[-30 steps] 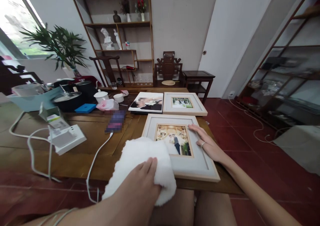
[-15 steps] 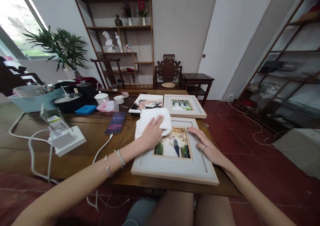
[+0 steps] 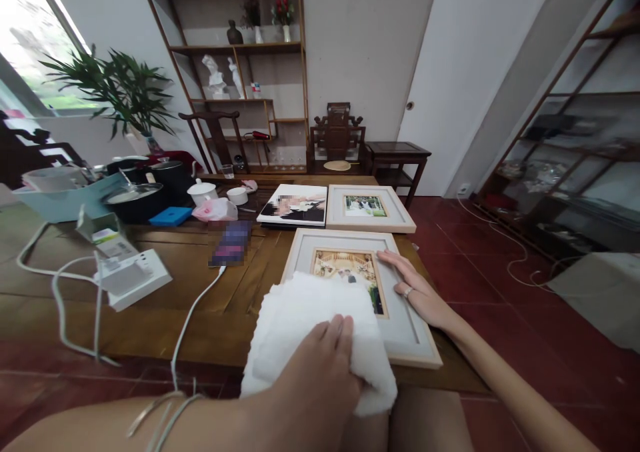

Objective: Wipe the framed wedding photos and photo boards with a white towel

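A picture frame [image 3: 423, 355] with a pale wood rim and a wedding photo lies flat at the table's front edge. My left hand [image 3: 327, 365] grips a folded white towel [image 3: 300, 312], its fingers bent over the cloth. The towel covers the near left part of the frame and hangs past its front edge. On the frame's right side rests my right hand [image 3: 413, 289], fingers stretched out and a ring on one of them. Just behind lie a second framed photo [image 3: 400, 205] and a white-edged photo panel [image 3: 295, 202], side by side.
On the wooden table [image 3: 200, 332], a phone [image 3: 231, 242] with a white cable lies left of the frame. Farther left are an opened white box [image 3: 140, 279], a blue box [image 3: 171, 216], a pink bag [image 3: 215, 209], cups and pots. Chairs and a shelf [image 3: 235, 49] stand behind.
My left hand has pulled the towel from the frame's far left corner toward me, over its near edge. More of the photo's top shows. My right hand has stayed nearly in place.
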